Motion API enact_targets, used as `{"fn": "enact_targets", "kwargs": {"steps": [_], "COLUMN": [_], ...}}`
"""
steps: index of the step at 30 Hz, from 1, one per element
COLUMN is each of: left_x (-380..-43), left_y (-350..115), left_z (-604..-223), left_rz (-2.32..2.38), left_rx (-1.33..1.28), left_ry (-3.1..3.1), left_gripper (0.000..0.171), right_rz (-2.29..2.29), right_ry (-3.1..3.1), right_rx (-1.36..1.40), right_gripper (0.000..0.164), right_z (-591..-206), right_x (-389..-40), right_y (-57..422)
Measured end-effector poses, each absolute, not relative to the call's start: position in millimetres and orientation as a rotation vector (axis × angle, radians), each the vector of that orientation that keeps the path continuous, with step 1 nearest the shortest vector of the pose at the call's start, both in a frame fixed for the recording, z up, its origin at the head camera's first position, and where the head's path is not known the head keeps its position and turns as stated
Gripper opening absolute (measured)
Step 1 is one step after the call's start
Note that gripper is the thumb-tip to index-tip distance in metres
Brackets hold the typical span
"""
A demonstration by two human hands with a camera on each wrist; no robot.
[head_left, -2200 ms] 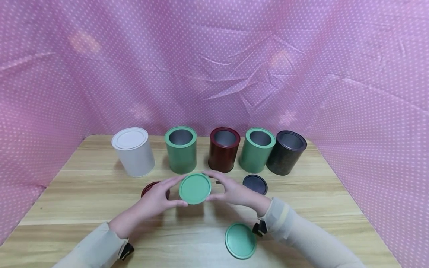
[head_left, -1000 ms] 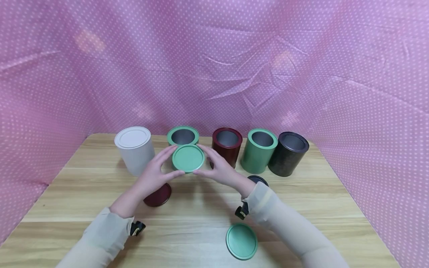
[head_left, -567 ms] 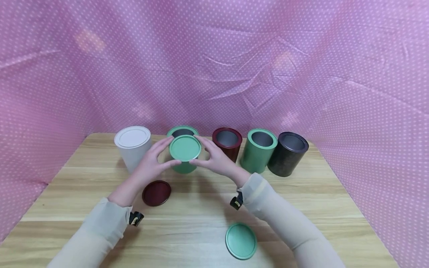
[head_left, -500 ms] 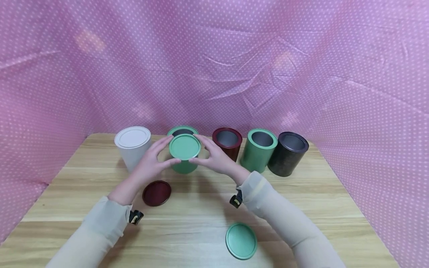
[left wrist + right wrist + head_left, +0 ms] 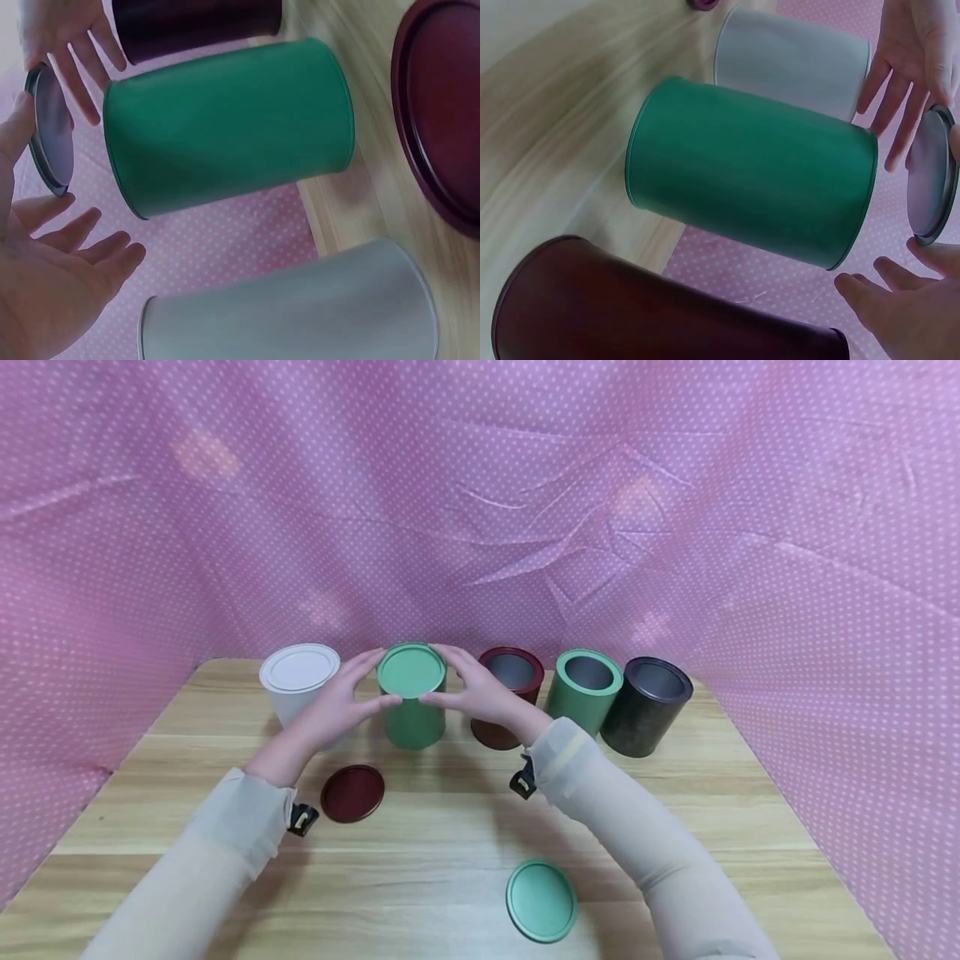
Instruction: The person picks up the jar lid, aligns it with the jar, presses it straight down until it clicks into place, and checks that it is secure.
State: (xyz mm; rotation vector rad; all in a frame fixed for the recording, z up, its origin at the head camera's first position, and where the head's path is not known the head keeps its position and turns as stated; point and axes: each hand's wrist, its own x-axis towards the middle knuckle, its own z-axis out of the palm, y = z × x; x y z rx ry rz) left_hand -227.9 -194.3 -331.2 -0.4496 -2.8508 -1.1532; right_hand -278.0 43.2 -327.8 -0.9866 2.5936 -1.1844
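Observation:
My left hand (image 5: 333,703) and right hand (image 5: 483,692) hold a green lid (image 5: 411,670) between them, thumb and finger of each at its rim. In the head view the lid covers the mouth of the left green can (image 5: 414,725). Both wrist views show a gap between the lid (image 5: 52,131) and the upright can's top edge. The lid's underside (image 5: 930,176) faces the can. The other fingers of both hands are spread out from the rim.
A lidded white can (image 5: 300,668) stands left. Right are an open dark red can (image 5: 495,735), another open green can (image 5: 581,706) and an open black can (image 5: 641,718). A dark red lid (image 5: 352,793) and green lid (image 5: 541,900) lie on the wooden table (image 5: 420,868).
Both hands have carried the green lid forward, from over the table to above the left green can. The right forearm now hides the black lid. The cans stay where they stood.

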Motion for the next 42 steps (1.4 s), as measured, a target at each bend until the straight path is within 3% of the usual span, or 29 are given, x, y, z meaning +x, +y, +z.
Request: {"fn": "enact_targets", "kwargs": {"steps": [13,25,42], "left_x": [-251,-270,-275], "left_y": [-197,-198,-199], "left_z": [-327,-330,-340], "left_rz": [-1.113,-1.37,-1.402], "left_rx": [-0.488,-0.54,-0.558], "left_ry": [-2.862,-2.831,-2.892], "left_gripper": [0.08,0.076,0.075], "right_rz": [-1.129,-1.324,-1.247], "right_ry": [2.587,2.424,2.441], "right_rx": [-0.99,-0.802,-0.641], "right_gripper": [0.077,0.08,0.079], "right_z": [-318,-323,-327], "right_x": [-298,-312,-312], "right_y": [40,34,22]}}
